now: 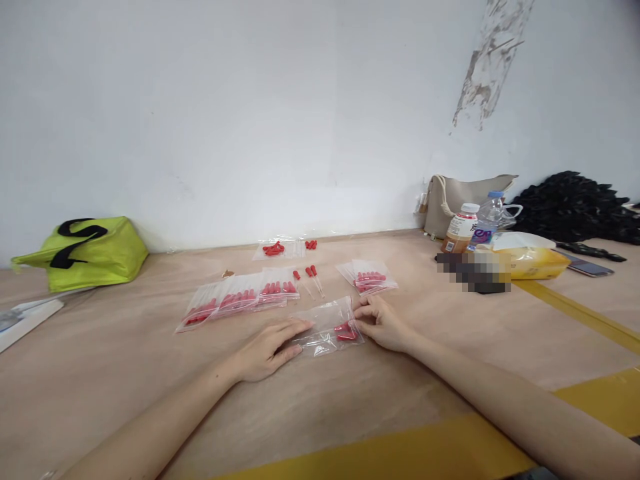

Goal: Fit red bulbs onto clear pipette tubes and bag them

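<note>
A clear plastic bag [320, 327] with a couple of red rubber bulbs [346, 331] at its right end lies on the table between my hands. My left hand [267, 347] rests at the bag's left end, fingers stretched out and thumb apart. At the right edge, the fingers of my right hand [377, 323] pinch the bag. Beyond it lie a few loose glass droppers [313, 273] with red bulbs. A row of flat zip bags [240, 298] holding red-bulbed droppers stretches to the left. More such zip bags [369, 277] are stacked behind my right hand.
Against the wall lie a bag of red bulbs [273, 249] and some loose red bulbs [311, 245]. A lime-green bag [100, 257] stands left. At right are bottles [461, 230], a beige bag [437, 207], a yellow packet [537, 262], a phone [586, 266] and a black pile [575, 207].
</note>
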`<state>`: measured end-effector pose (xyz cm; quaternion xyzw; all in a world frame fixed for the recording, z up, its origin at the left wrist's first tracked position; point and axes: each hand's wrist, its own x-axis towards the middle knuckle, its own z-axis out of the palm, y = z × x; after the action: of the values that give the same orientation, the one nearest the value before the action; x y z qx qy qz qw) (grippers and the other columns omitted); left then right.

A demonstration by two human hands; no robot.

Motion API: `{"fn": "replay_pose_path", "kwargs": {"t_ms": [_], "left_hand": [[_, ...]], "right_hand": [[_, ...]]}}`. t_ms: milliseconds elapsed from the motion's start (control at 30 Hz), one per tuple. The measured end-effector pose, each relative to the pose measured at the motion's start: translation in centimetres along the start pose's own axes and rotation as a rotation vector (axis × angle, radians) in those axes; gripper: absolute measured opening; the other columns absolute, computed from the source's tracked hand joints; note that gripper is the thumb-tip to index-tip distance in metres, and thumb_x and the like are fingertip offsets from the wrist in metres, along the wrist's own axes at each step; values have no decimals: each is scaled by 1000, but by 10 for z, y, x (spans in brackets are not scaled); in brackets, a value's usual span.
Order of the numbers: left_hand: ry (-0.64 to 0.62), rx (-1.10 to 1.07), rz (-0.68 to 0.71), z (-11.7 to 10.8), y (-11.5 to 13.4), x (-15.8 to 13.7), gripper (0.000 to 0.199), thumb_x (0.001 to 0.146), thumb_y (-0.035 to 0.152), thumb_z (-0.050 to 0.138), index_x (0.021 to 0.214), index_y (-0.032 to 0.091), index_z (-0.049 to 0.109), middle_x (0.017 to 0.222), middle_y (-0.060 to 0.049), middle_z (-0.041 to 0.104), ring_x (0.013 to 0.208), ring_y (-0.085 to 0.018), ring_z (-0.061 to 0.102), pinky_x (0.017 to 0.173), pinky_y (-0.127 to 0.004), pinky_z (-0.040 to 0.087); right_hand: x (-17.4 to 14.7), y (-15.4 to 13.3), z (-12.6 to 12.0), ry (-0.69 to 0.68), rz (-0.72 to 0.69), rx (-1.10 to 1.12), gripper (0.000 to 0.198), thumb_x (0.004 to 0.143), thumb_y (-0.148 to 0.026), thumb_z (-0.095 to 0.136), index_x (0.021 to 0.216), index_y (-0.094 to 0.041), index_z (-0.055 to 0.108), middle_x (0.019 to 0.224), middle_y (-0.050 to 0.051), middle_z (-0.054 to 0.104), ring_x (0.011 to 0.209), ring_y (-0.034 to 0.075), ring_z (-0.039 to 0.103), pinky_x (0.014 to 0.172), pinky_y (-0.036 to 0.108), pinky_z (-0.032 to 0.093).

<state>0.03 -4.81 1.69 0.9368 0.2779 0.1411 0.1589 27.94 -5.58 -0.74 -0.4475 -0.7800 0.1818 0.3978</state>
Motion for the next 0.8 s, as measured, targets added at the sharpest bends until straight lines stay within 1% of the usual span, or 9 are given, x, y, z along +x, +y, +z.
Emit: {"fn": "replay_pose_path", "kwargs": {"t_ms": [67, 133, 233, 333, 400, 433, 600, 700, 800], "left_hand": [[-5, 1, 3, 0, 0, 0, 41, 89, 28, 38, 130, 28, 34, 128, -1, 45, 116, -19, 41, 99, -36, 32], [-15, 7, 10, 0, -1, 0, 39, 89, 28, 37, 128, 29, 37, 129, -1, 44, 117, -19, 40, 100, -36, 30], [-34, 21, 11, 0, -2, 0, 36, 90, 27, 37, 126, 30, 41, 131, 0, 42, 120, -18, 38, 101, -37, 29], [-48, 27, 12, 0, -2, 0, 36, 90, 27, 36, 126, 30, 41, 132, 0, 41, 120, -18, 37, 101, -37, 29], [-51, 25, 18, 0, -2, 0, 37, 90, 27, 36, 126, 30, 40, 132, 0, 40, 120, -18, 37, 101, -37, 29], [-52, 23, 20, 0, -2, 0, 37, 90, 27, 36, 126, 30, 40, 132, 0, 40, 120, -18, 37, 101, -37, 29], [-24, -2, 37, 2, -4, -1, 37, 89, 27, 38, 126, 29, 42, 131, -1, 42, 119, -19, 39, 100, -37, 31], [-15, -15, 44, 2, -4, -1, 36, 89, 27, 38, 126, 29, 42, 131, -1, 42, 118, -20, 39, 100, -38, 31], [-17, -11, 49, 1, -2, -1, 36, 89, 27, 38, 125, 29, 42, 131, -2, 43, 118, -19, 40, 100, -38, 31]], "right_hand": [[0, -1, 0, -26, -1, -32, 14, 73, -29, 55, 67, -24, 66, 92, 3, 58, 89, 18, 51, 83, 35, 37], [3, 0, -3, -37, 25, -29, 21, 76, -29, 51, 61, -22, 64, 91, 3, 58, 88, 18, 52, 81, 34, 38], [18, 1, -10, 99, 71, -64, 25, 77, -27, 47, 56, -18, 56, 71, 2, 57, 71, 15, 52, 69, 29, 40], [47, -3, -9, 178, 100, -152, 15, 72, -24, 51, 58, -18, 51, 62, 0, 54, 62, 13, 50, 61, 25, 39], [72, -6, 0, 132, 195, -168, 6, 67, -20, 54, 62, -18, 51, 64, 0, 56, 62, 13, 52, 61, 24, 40], [84, -6, 7, 116, 292, -166, 3, 65, -17, 55, 65, -18, 52, 66, 1, 58, 65, 14, 54, 63, 24, 41], [137, 3, 46, 96, 473, -171, 22, 60, -18, 62, 80, -13, 53, 77, 13, 60, 74, 23, 58, 60, 30, 44], [155, 9, 60, 67, 535, -172, 21, 61, -18, 63, 78, -11, 52, 73, 14, 60, 72, 26, 59, 56, 30, 44], [161, 7, 63, 52, 519, -166, 19, 63, -12, 59, 80, -11, 51, 70, 11, 60, 71, 24, 59, 59, 30, 44]]}}
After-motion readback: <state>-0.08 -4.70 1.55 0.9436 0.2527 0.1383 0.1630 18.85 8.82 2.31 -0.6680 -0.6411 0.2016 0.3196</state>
